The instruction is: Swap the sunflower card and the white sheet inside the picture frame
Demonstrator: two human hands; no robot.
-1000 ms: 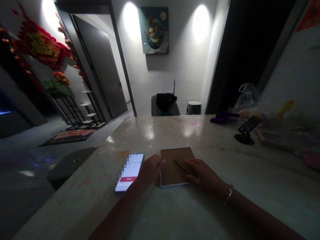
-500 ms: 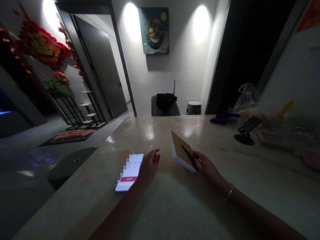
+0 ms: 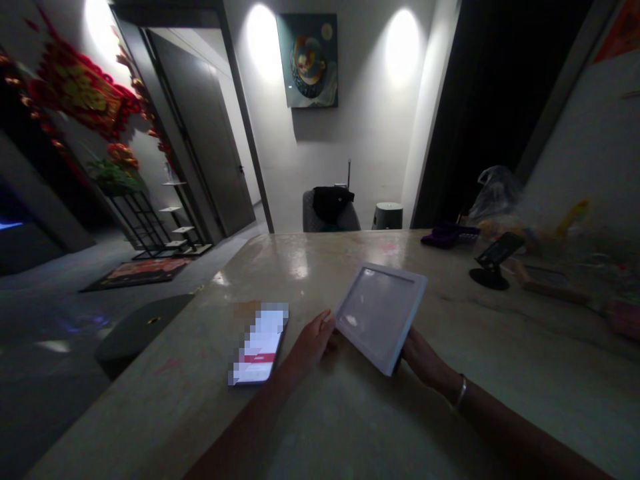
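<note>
Light falls from above in two glaring white pools on the back wall (image 3: 401, 47), and glare streaks the far stone counter (image 3: 300, 265). Elsewhere it is dim: the left hand (image 3: 313, 343) and right hand (image 3: 425, 360) sit shadowed, the white picture frame (image 3: 377, 313) looks hazy, and the edges bow outward.

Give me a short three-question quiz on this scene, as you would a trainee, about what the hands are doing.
1. What do the left hand and right hand hold between them?
2. True or false: the right hand is holding the smartphone.
3. Which wrist wears the metal bangle? A) left B) right

Key:
1. A white picture frame, tilted with its glass front facing up.
2. False: the smartphone lies on the counter.
3. B
</note>
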